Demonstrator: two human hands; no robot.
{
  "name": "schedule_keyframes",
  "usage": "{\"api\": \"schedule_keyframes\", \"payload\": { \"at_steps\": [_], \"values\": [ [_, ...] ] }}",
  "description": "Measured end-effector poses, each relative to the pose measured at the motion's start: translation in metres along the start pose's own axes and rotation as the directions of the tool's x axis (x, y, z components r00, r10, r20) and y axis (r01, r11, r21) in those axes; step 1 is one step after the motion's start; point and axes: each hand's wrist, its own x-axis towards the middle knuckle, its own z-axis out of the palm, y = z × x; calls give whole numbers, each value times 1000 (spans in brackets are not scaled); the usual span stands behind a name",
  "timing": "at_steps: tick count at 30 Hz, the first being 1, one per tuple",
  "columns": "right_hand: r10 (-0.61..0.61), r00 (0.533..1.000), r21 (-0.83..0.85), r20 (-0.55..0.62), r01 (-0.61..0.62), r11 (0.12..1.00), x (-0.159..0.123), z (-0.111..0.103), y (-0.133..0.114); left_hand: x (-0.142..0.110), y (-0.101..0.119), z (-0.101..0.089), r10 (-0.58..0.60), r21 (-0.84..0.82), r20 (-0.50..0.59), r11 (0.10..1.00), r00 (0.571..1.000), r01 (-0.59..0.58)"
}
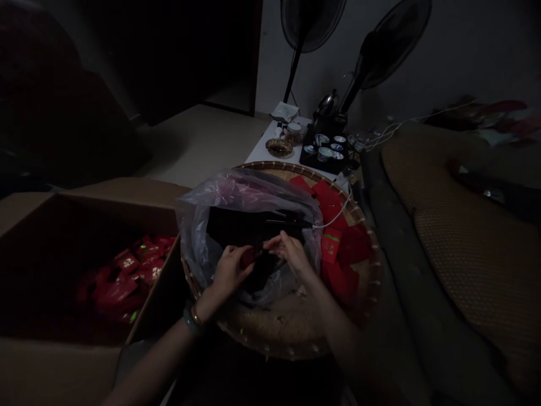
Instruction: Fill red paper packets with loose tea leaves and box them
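Observation:
My left hand (232,269) is closed on a small red packet (249,257), holding it above an open clear plastic bag (192,225). Just right of it, my right hand (291,255) reaches over the bag with its fingers stretched toward the packet, thumb apart. The bag's dark contents (228,225) lie beneath both hands, too dim to make out. A round woven bamboo tray (274,321) carries the bag. Several flat red envelopes (329,203) lie along the tray's right side. At the bag's far edge sits a slim black device (291,222) with a tiny red light and a white cable.
On the left stands an open cardboard box (114,189) holding many red packets (127,262). Beyond the tray, a white table (264,145) bears a black tea tray (310,160) with cups. Two fans (313,22) stand behind; a woven-covered seat (460,220) flanks the right.

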Motion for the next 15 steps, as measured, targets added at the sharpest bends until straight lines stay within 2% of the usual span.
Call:
{"api": "schedule_keyframes", "payload": {
  "at_steps": [2,3,5,8,12,15],
  "values": [
    [-80,993,-178,-83,64,982,13,1,5,0,-1,-5,-76,-46,-96,996,992,72],
    [-123,991,-300,-54,102,949,19,5,8,-1,-1,-7,-102,-57,-132,994,986,95],
    [-202,976,-527,86,217,821,30,16,13,-1,2,-9,-113,-47,-159,993,981,107],
    [-190,948,-748,257,320,581,45,38,14,-4,5,-10,-56,20,-123,998,991,59],
    [-100,958,-892,268,286,350,59,59,7,-8,0,-12,40,112,-35,993,999,-36],
    [-103,963,-929,250,269,255,63,65,4,-10,-4,-17,82,137,35,987,996,-87]
  ]
}}
